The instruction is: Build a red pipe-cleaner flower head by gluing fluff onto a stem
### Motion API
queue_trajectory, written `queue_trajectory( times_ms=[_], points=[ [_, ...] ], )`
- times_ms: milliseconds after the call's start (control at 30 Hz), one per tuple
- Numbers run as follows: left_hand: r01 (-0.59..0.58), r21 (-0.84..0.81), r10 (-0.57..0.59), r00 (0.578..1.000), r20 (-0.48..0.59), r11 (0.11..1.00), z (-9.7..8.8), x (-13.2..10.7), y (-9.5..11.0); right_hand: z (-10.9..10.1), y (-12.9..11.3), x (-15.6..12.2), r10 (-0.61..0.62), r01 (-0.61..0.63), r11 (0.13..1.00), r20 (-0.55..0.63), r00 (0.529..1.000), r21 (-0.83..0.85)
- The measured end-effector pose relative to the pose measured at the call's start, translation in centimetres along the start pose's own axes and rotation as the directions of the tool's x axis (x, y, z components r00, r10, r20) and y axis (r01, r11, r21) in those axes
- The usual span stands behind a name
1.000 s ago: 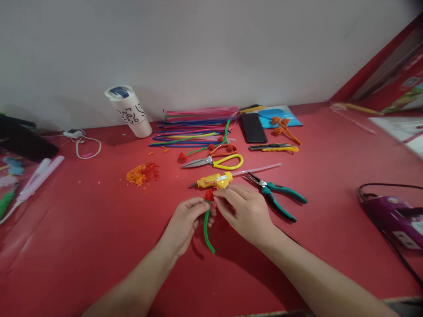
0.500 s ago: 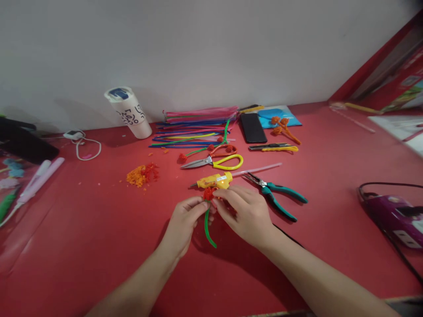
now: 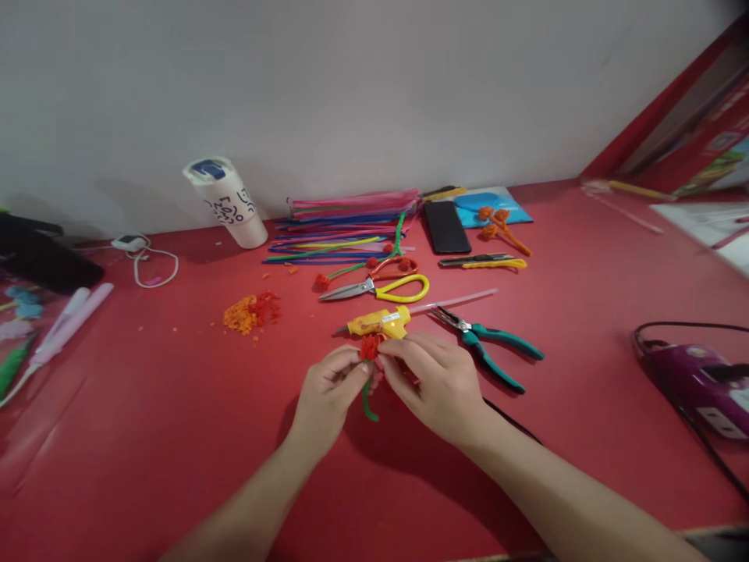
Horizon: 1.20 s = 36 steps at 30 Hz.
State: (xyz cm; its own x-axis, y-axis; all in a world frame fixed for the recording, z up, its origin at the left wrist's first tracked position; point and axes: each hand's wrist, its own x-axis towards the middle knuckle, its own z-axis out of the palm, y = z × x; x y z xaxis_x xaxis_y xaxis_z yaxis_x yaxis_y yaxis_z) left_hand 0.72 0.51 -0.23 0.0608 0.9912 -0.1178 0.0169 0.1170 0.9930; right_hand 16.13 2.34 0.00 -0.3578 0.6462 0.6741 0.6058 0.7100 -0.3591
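The red pipe-cleaner flower (image 3: 370,347) on its green stem (image 3: 368,402) is just my side of the yellow glue gun (image 3: 374,321), my left hand (image 3: 331,394) pinching its base, my right hand (image 3: 441,382) gripping its edge with fingertips.

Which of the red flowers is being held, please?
The red flower before the glue gun, between left hand and right hand; the others lie on a branched stem by the scissors.

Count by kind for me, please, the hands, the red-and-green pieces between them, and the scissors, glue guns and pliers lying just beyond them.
Hands: 2 (left hand, right hand)
Red-and-green piece: 1
Scissors: 1 pair
Glue gun: 1
Pliers: 1 pair
Total: 6
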Motion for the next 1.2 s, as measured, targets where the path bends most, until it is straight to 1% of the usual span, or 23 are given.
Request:
queue_trajectory(
  times_ms=[100,167,200,267,300,367,433,500,567,600,700,833,933,1033,1100,1133,1200],
  points=[
    [-0.124,0.097,0.125,0.992,-0.012,0.988,-0.1,-0.3,0.1,-0.6,-0.2,-0.1,-0.067,0.067,0.997,-0.027,0.997,0.025],
    [-0.22,0.14,0.226,0.974,-0.03,0.965,-0.2,-0.6,0.0,-1.1,-0.4,-0.2,-0.099,0.104,0.989,-0.057,0.993,0.108],
    [-0.261,0.148,0.27,0.962,-0.046,0.954,-0.2,-0.8,-0.2,-1.3,-0.5,-0.2,-0.087,0.098,0.981,-0.073,0.994,0.167],
    [-0.322,0.148,0.337,0.937,-0.091,0.935,-0.3,-1.1,-0.4,-1.6,-0.8,-0.2,-0.016,0.036,0.962,-0.075,0.997,0.272],
    [-0.346,0.149,0.364,0.924,-0.118,0.927,-0.3,-1.2,-0.5,-1.6,-0.8,-0.1,0.026,-0.007,0.952,-0.058,0.998,0.305],
    [-0.403,0.171,0.428,0.891,-0.151,0.899,-0.5,-1.3,-0.6,-1.3,-0.9,-0.1,0.096,-0.096,0.933,0.016,0.995,0.348],
    [-0.48,0.217,0.511,0.851,-0.119,0.85,-0.6,-1.5,-0.7,-1.0,-1.0,0.1,0.147,-0.177,0.894,0.102,0.984,0.412],
    [-0.553,0.254,0.583,0.811,-0.053,0.793,-0.8,-1.7,-0.8,-0.7,-1.1,0.4,0.18,-0.246,0.829,0.177,0.968,0.503],
    [-0.599,0.273,0.621,0.784,0.007,0.753,-0.9,-1.9,-0.9,-0.6,-1.2,0.6,0.195,-0.297,0.763,0.234,0.952,0.574],
    [-0.609,0.276,0.628,0.778,0.021,0.744,-0.9,-1.9,-0.9,-0.7,-1.2,0.7,0.194,-0.317,0.739,0.263,0.945,0.595],
    [-0.601,0.276,0.619,0.785,0.026,0.75,-0.9,-2.0,-0.9,-0.8,-1.3,0.7,0.179,-0.352,0.709,0.327,0.928,0.611],
    [-0.571,0.24,0.594,0.804,-0.032,0.785,-0.7,-1.8,-0.7,-0.8,-1.3,0.6,0.173,-0.353,0.711,0.334,0.926,0.609],
    [-0.559,0.206,0.578,0.815,-0.038,0.803,-0.6,-1.6,-0.6,-0.6,-1.3,0.6,0.175,-0.326,0.738,0.299,0.938,0.59],
    [-0.565,0.19,0.576,0.817,-0.004,0.803,-0.6,-1.6,-0.4,-0.7,-1.1,0.5,0.137,-0.274,0.766,0.268,0.953,0.582],
    [-0.559,0.182,0.566,0.824,0.019,0.809,-0.7,-1.6,-0.3,-1.0,-0.7,0.5,0.152,-0.267,0.77,0.241,0.959,0.579],
    [-0.546,0.174,0.549,0.835,0.033,0.82,-0.7,-1.6,-0.3,-1.1,-0.4,0.5,0.181,-0.271,0.772,0.21,0.961,0.575],
    [-0.49,0.143,0.484,0.871,0.08,0.86,-0.8,-1.6,-0.2,-1.5,0.1,0.4,0.227,-0.263,0.787,0.134,0.965,0.559]
  ],
)
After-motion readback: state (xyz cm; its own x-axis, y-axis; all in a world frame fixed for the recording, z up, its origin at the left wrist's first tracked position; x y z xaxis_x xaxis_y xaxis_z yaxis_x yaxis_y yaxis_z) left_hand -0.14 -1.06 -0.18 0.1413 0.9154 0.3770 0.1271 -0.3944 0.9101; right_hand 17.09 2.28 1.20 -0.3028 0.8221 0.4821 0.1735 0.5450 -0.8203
